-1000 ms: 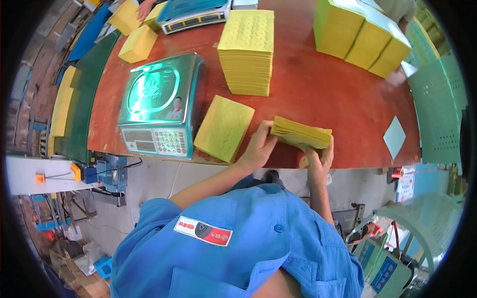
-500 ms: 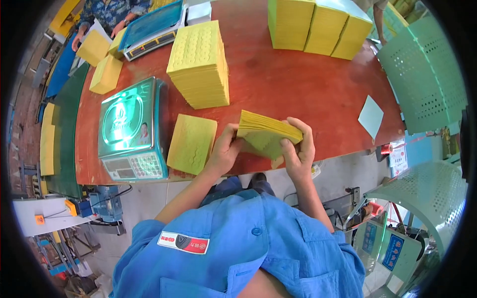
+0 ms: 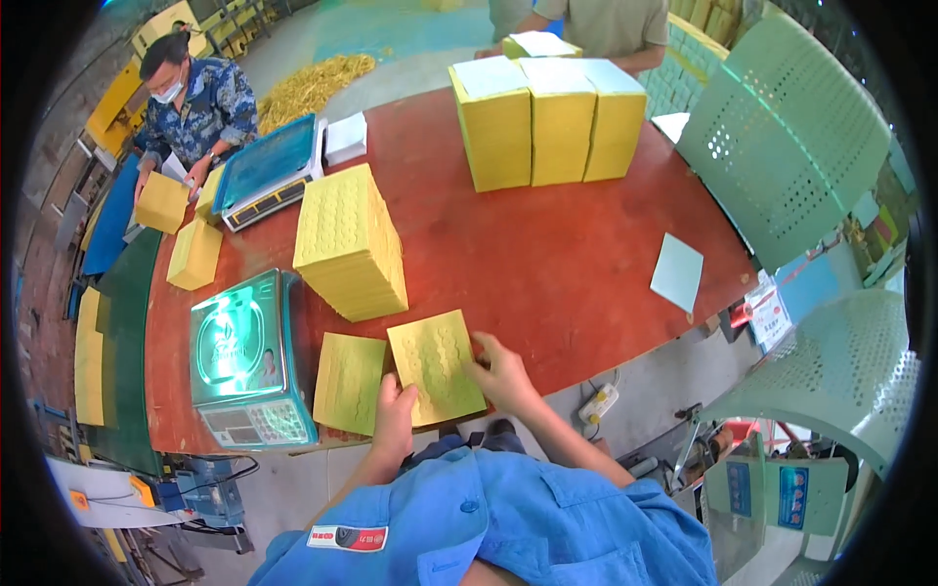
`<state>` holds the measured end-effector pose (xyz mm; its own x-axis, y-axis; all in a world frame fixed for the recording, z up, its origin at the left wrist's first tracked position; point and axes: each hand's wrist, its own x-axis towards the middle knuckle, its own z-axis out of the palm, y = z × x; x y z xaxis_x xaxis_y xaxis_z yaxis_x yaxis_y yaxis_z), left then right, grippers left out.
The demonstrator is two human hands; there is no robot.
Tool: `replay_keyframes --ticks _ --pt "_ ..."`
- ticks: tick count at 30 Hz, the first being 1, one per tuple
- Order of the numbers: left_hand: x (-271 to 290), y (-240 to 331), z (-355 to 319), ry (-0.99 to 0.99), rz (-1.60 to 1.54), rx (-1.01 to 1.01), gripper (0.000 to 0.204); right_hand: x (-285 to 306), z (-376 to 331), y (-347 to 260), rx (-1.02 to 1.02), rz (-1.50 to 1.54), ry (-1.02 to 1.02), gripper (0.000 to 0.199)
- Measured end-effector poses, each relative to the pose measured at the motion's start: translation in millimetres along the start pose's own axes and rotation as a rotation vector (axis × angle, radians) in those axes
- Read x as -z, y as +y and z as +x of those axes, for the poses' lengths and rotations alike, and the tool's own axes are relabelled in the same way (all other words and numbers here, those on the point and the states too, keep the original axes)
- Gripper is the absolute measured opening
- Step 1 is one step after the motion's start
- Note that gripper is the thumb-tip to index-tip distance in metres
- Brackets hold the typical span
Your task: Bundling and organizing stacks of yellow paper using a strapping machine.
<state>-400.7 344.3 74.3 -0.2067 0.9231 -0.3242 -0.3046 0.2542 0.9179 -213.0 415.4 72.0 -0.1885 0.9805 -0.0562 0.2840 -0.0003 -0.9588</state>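
Both of my hands grip a thin bundle of yellow embossed paper sheets (image 3: 436,364) near the front edge of the red-brown table (image 3: 547,264). My left hand (image 3: 395,418) grips its lower left corner. My right hand (image 3: 504,371) holds its right side. A second thin yellow bundle (image 3: 349,382) lies flat just left of it. Behind them stands a tall stack of the same yellow sheets (image 3: 350,241). A green weighing scale (image 3: 244,356) sits to the left.
Three tall yellow blocks (image 3: 547,119) stand at the table's far side, with a person in a beige shirt (image 3: 586,24) behind. A masked person (image 3: 191,98) at the far left handles yellow bundles beside a blue scale (image 3: 266,168). A white sheet (image 3: 677,272) lies at right. Green perforated chairs (image 3: 791,137) stand right.
The bundle in my hands has turned from edge-on to flat, face up, and come down near the table's front edge. The camera view has shifted, showing more of the far side.
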Motion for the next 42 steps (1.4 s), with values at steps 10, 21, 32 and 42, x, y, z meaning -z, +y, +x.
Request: replay_keyframes --ticks 10,21,32,42 --pt "-23 -14 -14 0.089 0.109 0.015 0.048 15 22 25 0.09 0.102 -0.053 0.041" --pt "-26 4 -71 0.33 0.835 -0.332 0.056 6 19 8 0.144 -0.001 -0.056 0.048" --pt "45 55 -80 -0.034 0.631 -0.131 0.022 86 26 19 0.211 -0.499 0.366 0.044" --pt "-46 82 -30 -0.585 0.634 -0.286 0.02 229 -27 85 -0.147 -1.116 0.584 0.066"
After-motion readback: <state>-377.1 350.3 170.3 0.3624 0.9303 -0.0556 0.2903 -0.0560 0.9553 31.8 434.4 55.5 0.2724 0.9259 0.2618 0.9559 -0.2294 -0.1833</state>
